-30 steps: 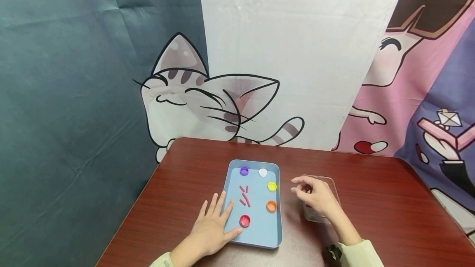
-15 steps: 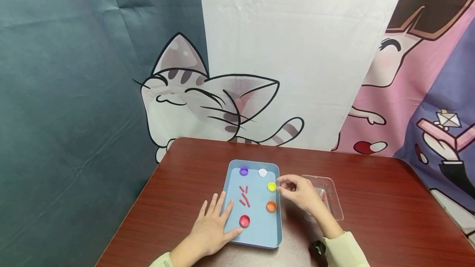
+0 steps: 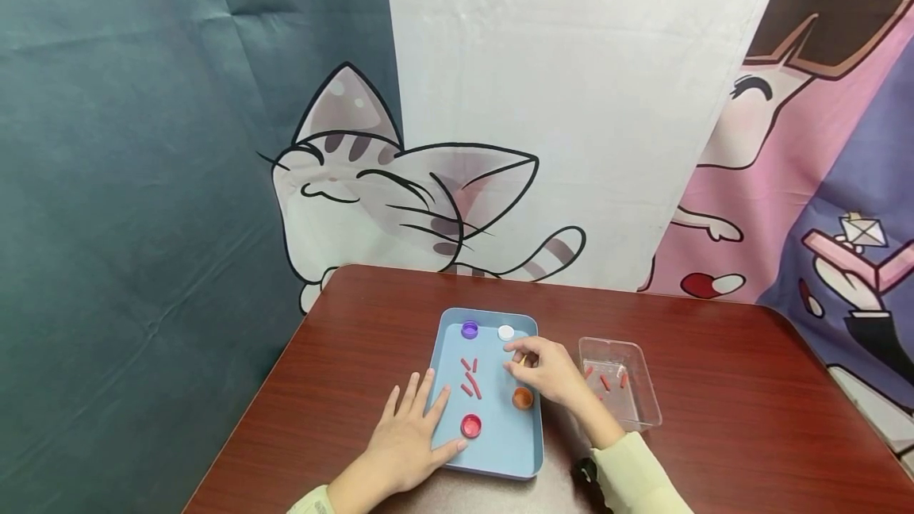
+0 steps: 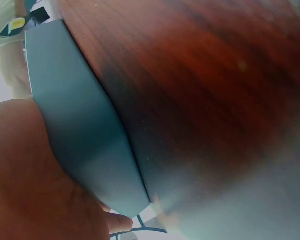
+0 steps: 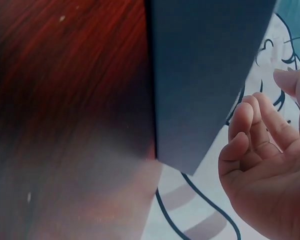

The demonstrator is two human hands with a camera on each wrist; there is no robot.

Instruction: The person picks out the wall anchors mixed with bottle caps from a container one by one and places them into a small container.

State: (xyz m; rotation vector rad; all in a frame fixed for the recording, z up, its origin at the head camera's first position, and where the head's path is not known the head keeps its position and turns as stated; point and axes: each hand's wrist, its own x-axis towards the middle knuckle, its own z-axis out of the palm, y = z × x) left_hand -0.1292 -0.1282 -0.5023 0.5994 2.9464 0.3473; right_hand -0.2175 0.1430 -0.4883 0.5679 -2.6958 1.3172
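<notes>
A light-blue tray (image 3: 500, 450) holds several short red sticks (image 3: 470, 380) near its middle. Around them sit a purple cap (image 3: 469, 330), a white cap (image 3: 505, 332), an orange cap (image 3: 523, 397) and a red cap (image 3: 470, 425). My left hand (image 3: 407, 443) lies with fingers spread at the tray's left edge, its thumb over the near-left rim. My right hand (image 3: 548, 371) reaches over the right rim, mostly covering a yellow cap. Its thumb and index finger (image 5: 274, 122) stand apart, with nothing visible between them; the other fingers curl loosely.
Right of the tray is a clear plastic box (image 3: 646, 395) with several red sticks (image 3: 604, 381) in it. Both stand on a brown wooden table (image 3: 750, 403). Behind it hangs a printed cloth (image 3: 571, 101) with a cartoon cat.
My right hand has moved left from above the clear box to over the tray's right side, uncovering the sticks in the box. My left hand has stayed in place.
</notes>
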